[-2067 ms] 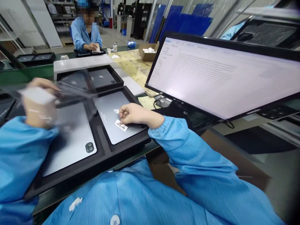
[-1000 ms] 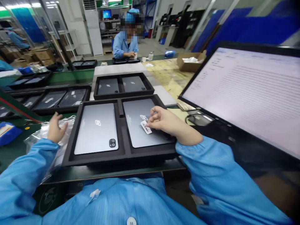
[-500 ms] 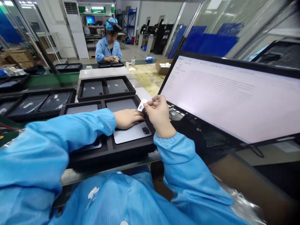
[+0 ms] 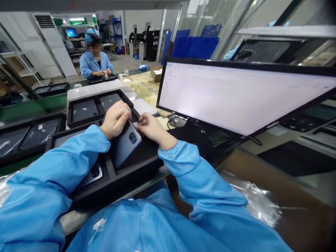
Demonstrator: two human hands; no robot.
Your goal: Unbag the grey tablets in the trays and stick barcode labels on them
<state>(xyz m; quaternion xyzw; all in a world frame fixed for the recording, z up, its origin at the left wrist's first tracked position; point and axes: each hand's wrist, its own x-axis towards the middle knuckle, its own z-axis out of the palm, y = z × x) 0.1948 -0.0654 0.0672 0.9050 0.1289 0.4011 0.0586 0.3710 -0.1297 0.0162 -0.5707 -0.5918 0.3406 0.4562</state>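
My left hand (image 4: 115, 119) grips a grey tablet (image 4: 124, 145) by its upper edge and holds it tilted up out of the right pocket of a black foam tray (image 4: 136, 168). The tablet's camera faces me. My right hand (image 4: 149, 126) pinches a small white barcode label (image 4: 135, 124) right at the tablet's raised top edge. A second grey tablet (image 4: 91, 174) lies in the tray's left pocket, mostly hidden by my blue sleeve.
A large lit monitor (image 4: 236, 94) stands close on the right, cables beneath it. Another tray with two dark tablets (image 4: 97, 105) sits behind mine, more trays (image 4: 26, 134) at left on the green belt. A person in blue (image 4: 95, 64) works at the far end. Crinkled plastic (image 4: 257, 203) lies lower right.
My left hand went from lying flat on the right tablet to lifting it up on edge. My right hand brought the label down from in front of the monitor to the tablet's top edge.
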